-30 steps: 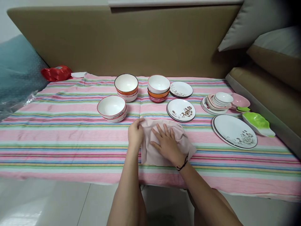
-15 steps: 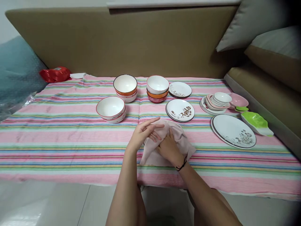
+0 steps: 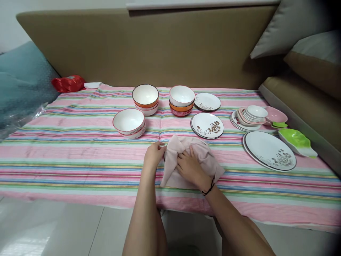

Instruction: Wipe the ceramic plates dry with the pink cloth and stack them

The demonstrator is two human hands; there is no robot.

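Note:
A pale pink cloth [image 3: 202, 156] lies bunched over something round near the front of the striped tablecloth [image 3: 80, 156]. A dark rim shows at the cloth's left edge, so a plate seems to sit under it. My left hand [image 3: 153, 156] is closed on that left edge, pinching the rim. My right hand [image 3: 189, 168] rests on the cloth with its fingers curled into the fabric. A black band circles my right wrist.
Behind the cloth stand a white bowl [image 3: 129, 122], two bowl stacks [image 3: 145, 99] [image 3: 181, 99] and two floral plates [image 3: 207, 125] [image 3: 207, 101]. Right: small dishes [image 3: 250, 116], a large floral plate [image 3: 269, 150], green dish [image 3: 297, 140]. A red bag [image 3: 68, 83] lies far left. Sofa back behind.
My right hand went from flat on the cloth to curled into it. My left hand lifted open over the cloth, then came back and closed on its left edge.

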